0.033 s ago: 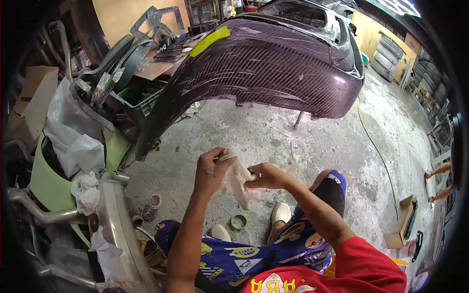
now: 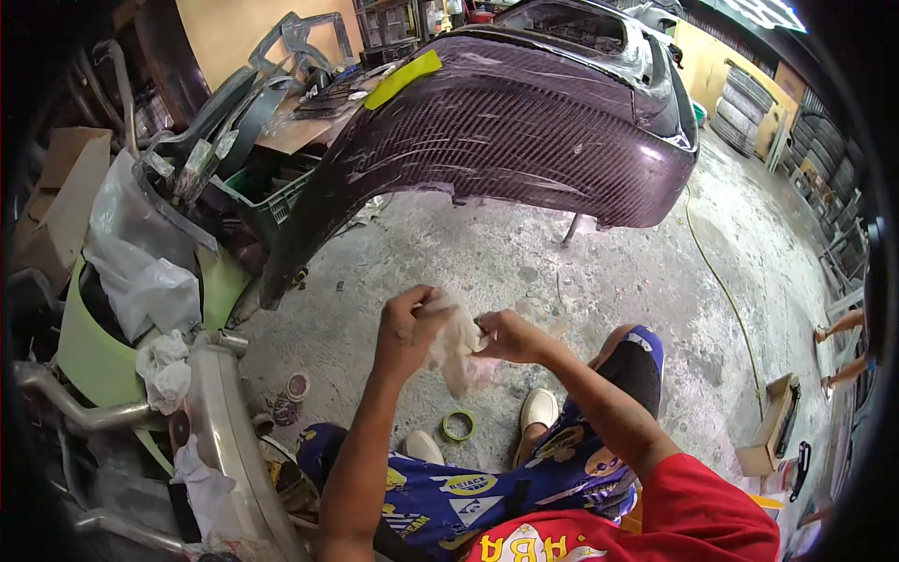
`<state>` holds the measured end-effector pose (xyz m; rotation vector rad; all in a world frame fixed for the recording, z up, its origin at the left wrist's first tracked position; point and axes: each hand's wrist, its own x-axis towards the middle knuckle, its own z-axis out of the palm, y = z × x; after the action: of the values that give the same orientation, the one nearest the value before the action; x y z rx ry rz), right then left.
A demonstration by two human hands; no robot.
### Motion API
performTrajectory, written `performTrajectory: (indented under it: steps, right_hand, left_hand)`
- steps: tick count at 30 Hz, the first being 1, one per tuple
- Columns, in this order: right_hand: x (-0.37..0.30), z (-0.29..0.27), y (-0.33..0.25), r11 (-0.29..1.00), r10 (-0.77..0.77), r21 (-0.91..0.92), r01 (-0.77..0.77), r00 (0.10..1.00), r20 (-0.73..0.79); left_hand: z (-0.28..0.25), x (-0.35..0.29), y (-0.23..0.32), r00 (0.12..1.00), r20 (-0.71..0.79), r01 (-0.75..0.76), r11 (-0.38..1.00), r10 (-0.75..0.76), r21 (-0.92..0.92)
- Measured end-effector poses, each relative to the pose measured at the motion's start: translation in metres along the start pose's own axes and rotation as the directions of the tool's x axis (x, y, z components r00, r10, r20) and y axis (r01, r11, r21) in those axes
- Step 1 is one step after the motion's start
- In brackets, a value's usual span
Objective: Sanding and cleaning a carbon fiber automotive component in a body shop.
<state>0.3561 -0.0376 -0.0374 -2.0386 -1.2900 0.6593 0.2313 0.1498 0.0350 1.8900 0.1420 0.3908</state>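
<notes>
Both of my hands are closed on a thin, crumpled whitish cloth (image 2: 456, 348) with a pinkish lower end, held above the floor between my knees. My left hand (image 2: 412, 323) pinches its upper left side. On its right side, my right hand (image 2: 510, 335) grips it with fingers curled in. The cloth hangs loosely below the fingers. Beyond my hands stands a large dark car body panel (image 2: 506, 122) with a woven carbon-fibre look, pale scratches and a yellow patch (image 2: 403, 79) at its upper left edge. Neither hand touches the panel.
A green tape roll (image 2: 458, 425) lies on the floor by my feet. Exhaust parts (image 2: 225, 440), a light-green panel (image 2: 103, 337) and plastic sheeting (image 2: 140, 272) crowd the left. A yellow hose (image 2: 726, 281) and an open cardboard box (image 2: 770, 431) lie right. Another person's arm (image 2: 843, 325) shows at the right edge.
The cloth is more bunched between my hands, and its hanging end looks shorter and fuller. My hands have shifted only slightly. The panel and surroundings stay as they were.
</notes>
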Motion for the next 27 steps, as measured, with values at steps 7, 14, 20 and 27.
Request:
performTrajectory:
  steps: [7,14,20,27]
  right_hand:
    - [0.019,0.020,0.033,0.736,0.263,0.666,0.121,0.855,-0.446]
    - [0.029,0.020,0.014,0.874,-0.394,0.228,0.428,0.901,-0.182]
    - [0.002,0.009,0.007,0.503,-0.101,0.849,0.160,0.987,-0.126]
    - [0.001,-0.017,-0.019,-0.042,-0.029,0.998,-0.042,0.999,0.041]
  left_hand:
    - [0.000,-0.028,0.014,0.940,0.339,-0.020,1.000,0.021,-0.007]
    - [0.001,-0.022,-0.015,0.989,0.066,-0.142,0.971,0.132,0.191]
    - [-0.010,-0.017,-0.014,0.998,0.025,-0.067,0.986,0.064,0.150]
    - [-0.019,-0.017,0.000,0.994,-0.031,-0.098,0.965,0.109,0.242]
